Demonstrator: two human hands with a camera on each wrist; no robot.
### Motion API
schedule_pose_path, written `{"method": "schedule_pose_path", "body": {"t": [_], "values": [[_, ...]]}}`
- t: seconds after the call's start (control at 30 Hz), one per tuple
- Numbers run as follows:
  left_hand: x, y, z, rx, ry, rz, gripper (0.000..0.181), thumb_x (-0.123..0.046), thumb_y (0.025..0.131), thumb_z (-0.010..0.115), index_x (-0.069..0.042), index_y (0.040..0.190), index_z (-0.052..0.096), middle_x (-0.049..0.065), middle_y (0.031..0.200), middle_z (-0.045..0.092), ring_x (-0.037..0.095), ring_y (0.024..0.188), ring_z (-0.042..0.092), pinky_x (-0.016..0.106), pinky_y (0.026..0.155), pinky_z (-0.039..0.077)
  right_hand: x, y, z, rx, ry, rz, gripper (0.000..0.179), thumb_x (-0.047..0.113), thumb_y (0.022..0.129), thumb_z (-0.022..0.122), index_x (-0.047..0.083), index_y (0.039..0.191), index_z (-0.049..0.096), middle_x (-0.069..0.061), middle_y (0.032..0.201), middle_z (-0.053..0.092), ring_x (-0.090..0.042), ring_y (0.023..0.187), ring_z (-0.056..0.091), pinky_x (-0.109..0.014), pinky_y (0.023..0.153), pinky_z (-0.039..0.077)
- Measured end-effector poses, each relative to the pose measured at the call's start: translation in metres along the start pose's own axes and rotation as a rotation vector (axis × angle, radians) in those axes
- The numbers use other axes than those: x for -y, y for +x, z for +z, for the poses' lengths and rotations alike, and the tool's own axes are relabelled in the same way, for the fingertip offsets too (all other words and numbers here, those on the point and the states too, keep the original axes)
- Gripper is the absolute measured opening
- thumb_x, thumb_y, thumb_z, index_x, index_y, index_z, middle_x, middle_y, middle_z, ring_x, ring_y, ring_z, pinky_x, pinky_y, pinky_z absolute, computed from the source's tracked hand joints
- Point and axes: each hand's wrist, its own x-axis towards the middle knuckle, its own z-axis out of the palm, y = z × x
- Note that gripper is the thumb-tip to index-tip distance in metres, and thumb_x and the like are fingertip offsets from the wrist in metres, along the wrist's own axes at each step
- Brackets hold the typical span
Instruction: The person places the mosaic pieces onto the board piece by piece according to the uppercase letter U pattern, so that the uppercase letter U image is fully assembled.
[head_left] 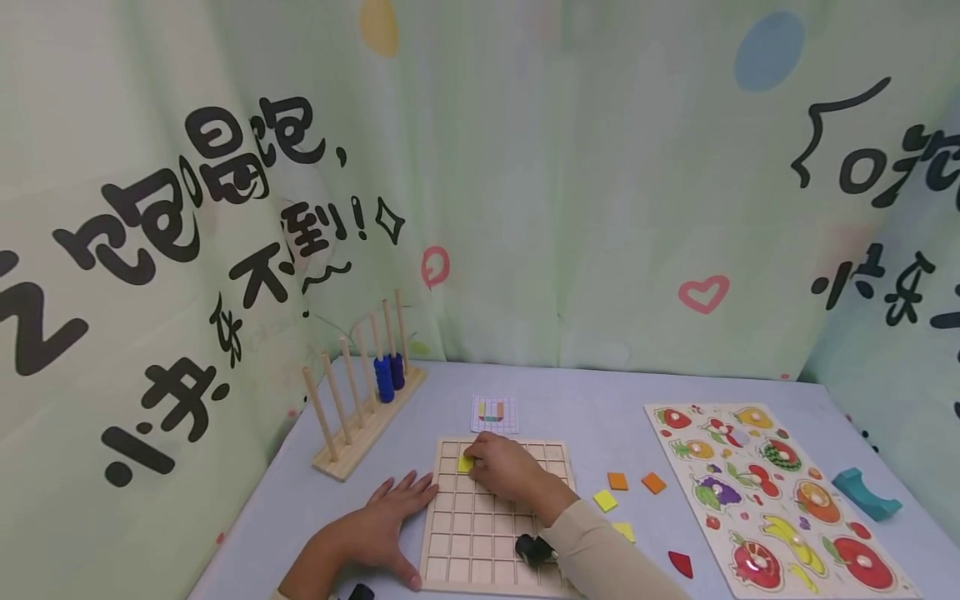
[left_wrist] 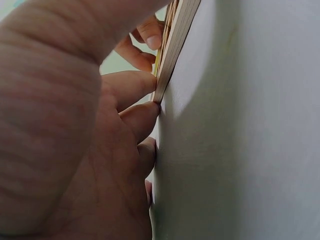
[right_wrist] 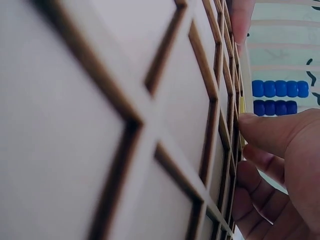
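Observation:
A wooden grid board (head_left: 470,546) lies flat on the table. Over its upper left cells, my right hand (head_left: 506,468) pinches a yellow square tile (head_left: 464,465) with thumb and fingertips. The right wrist view shows the thumb against the tile (right_wrist: 242,104), close over the grid. My left hand (head_left: 386,525) is spread at the board's left side, its thumb near the lower left corner and its fingertips at the edge. In the left wrist view, those fingertips (left_wrist: 142,117) rest along the board's side (left_wrist: 175,50).
Beyond the board lies a small pattern card (head_left: 493,414). A peg rack (head_left: 367,429) with blue beads (head_left: 384,379) stands back left. Right of the board are orange tiles (head_left: 618,482), yellow tiles (head_left: 605,500) and a red piece (head_left: 681,564). Farther right lie a fruit puzzle (head_left: 780,500) and a teal arch (head_left: 862,493).

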Motion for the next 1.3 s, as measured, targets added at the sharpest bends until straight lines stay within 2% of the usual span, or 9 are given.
{"method": "schedule_pose_path", "body": {"t": [0.4,0.53,0.8,1.1,1.3], "values": [[0.0,0.001,0.002,0.008,-0.002,-0.005,0.123,-0.069,0.052,0.082,-0.018,0.153,0.032,0.0,0.161,0.019,0.028,0.147,0.008,0.056,0.115,0.003,0.001,-0.013,-0.012,0.009,0.076,0.029,0.03,0.016,0.093,0.062,0.008,0.12,0.068,-0.001,0.119,0.062,-0.018,0.111,0.058,-0.036,0.095,0.048],[0.002,0.001,0.002,0.007,-0.011,-0.005,0.124,-0.069,0.052,0.082,-0.018,0.153,0.032,0.0,0.161,0.018,0.028,0.147,0.008,0.056,0.115,0.002,-0.001,-0.021,-0.018,0.02,0.081,0.016,0.03,0.015,0.092,0.063,0.007,0.12,0.068,-0.001,0.117,0.062,-0.018,0.108,0.059,-0.037,0.092,0.05],[0.004,-0.001,0.001,-0.003,0.012,-0.017,0.125,-0.068,0.05,0.083,-0.017,0.153,0.033,0.002,0.161,0.018,0.03,0.147,0.008,0.056,0.115,0.002,-0.011,-0.035,-0.025,0.027,0.005,-0.021,0.029,0.019,0.093,0.065,0.009,0.119,0.068,0.001,0.116,0.061,-0.019,0.107,0.06,-0.037,0.091,0.051],[0.002,-0.001,0.0,-0.015,-0.019,0.02,0.124,-0.066,0.051,0.084,-0.016,0.153,0.034,0.006,0.16,0.019,0.032,0.147,0.009,0.057,0.115,0.003,-0.031,-0.052,-0.034,0.046,0.033,0.006,0.028,0.018,0.093,0.065,0.009,0.119,0.068,0.001,0.115,0.061,-0.019,0.107,0.06,-0.04,0.091,0.05],[0.001,0.001,0.001,-0.013,-0.025,0.002,0.123,-0.067,0.051,0.084,-0.02,0.153,0.035,0.003,0.16,0.022,0.031,0.147,0.01,0.056,0.115,0.003,-0.04,-0.061,-0.042,0.031,0.029,0.025,0.028,0.017,0.09,0.069,0.009,0.117,0.069,0.001,0.116,0.061,-0.019,0.104,0.06,-0.04,0.088,0.051]]}}
